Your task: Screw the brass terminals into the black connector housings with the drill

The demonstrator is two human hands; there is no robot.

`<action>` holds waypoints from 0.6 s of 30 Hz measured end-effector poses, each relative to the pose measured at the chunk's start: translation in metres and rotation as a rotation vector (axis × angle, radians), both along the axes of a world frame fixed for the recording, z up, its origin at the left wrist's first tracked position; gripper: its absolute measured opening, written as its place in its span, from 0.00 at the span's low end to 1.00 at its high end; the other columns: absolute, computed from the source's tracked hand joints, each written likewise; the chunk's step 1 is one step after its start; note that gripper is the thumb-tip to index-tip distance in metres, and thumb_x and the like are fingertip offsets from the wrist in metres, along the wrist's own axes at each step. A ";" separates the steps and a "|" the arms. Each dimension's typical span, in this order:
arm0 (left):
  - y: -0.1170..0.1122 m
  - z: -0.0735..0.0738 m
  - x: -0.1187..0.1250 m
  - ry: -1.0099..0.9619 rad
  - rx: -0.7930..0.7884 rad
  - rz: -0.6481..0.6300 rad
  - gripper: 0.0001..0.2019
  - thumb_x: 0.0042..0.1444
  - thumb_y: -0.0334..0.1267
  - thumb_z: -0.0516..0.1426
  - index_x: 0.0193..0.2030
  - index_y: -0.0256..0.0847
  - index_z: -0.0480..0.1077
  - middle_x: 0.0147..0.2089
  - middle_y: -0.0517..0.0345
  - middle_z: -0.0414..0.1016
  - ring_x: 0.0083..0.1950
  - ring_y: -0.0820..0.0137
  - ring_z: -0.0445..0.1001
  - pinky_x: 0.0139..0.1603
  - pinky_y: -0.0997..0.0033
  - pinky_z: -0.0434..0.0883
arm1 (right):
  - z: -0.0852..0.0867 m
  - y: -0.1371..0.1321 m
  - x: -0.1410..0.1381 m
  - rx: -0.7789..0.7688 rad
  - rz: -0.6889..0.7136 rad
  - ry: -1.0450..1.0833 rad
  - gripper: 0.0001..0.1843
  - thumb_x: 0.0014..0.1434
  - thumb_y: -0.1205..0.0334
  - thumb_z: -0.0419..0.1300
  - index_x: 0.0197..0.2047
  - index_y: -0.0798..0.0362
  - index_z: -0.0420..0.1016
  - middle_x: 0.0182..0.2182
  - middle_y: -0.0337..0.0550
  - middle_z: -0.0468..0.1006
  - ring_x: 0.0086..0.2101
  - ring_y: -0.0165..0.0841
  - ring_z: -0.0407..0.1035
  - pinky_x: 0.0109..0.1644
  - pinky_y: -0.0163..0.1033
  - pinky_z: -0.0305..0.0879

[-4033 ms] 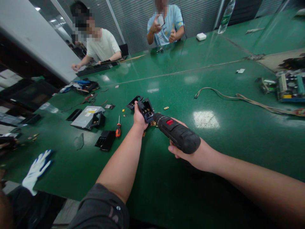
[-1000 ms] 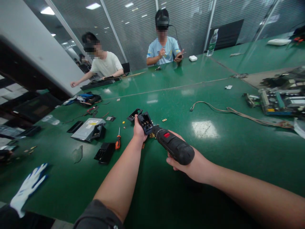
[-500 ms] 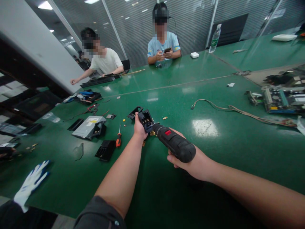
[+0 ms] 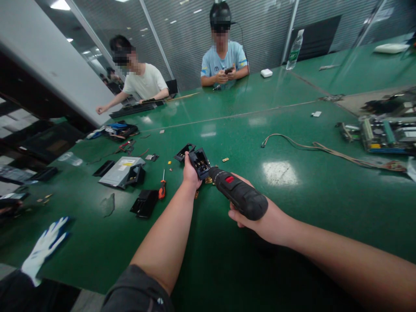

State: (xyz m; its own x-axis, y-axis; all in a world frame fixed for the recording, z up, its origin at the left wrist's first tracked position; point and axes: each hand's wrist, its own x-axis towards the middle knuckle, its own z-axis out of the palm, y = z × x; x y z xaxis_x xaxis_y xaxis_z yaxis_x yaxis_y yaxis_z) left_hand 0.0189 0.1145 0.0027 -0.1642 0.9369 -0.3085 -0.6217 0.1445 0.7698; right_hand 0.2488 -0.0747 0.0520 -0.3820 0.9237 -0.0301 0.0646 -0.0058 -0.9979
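My left hand (image 4: 191, 172) is closed around a black plastic housing (image 4: 200, 163), its open side turned up and toward the right; brass-coloured parts show inside it. A cordless drill (image 4: 240, 195) is gripped in my right hand (image 4: 256, 223), pointing left and away from me. The drill's front end meets the housing's right edge, but its tip is hidden from view. Under and beside the housing lie several small brass pieces (image 4: 208, 180). Another black plastic part (image 4: 183, 151) is just beyond my left fingers.
Left of my arm lie an orange-handled screwdriver (image 4: 162, 189), a black plastic box (image 4: 144, 203), a silver disc drive (image 4: 121, 171) and a white glove (image 4: 45, 247). Cables (image 4: 314, 144) and circuit boards (image 4: 390, 134) are on the right. Two people sit across the green table (image 4: 292, 208).
The view has shifted very slightly. Both hands, the housing and the drill keep nearly the same position against each other.
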 end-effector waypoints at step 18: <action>-0.001 0.000 -0.001 0.018 -0.004 -0.009 0.32 0.75 0.71 0.61 0.54 0.41 0.86 0.39 0.49 0.88 0.40 0.57 0.89 0.49 0.58 0.86 | 0.004 -0.001 0.001 0.009 0.017 -0.012 0.60 0.68 0.52 0.72 0.92 0.53 0.45 0.46 0.45 0.85 0.33 0.38 0.77 0.42 0.49 0.79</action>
State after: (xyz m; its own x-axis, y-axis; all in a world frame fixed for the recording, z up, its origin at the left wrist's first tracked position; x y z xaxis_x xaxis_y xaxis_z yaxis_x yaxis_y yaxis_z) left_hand 0.0175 0.1137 0.0028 -0.1612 0.9373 -0.3090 -0.6063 0.1529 0.7804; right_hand 0.2502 -0.0757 0.0559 -0.3976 0.9172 -0.0267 0.0765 0.0042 -0.9971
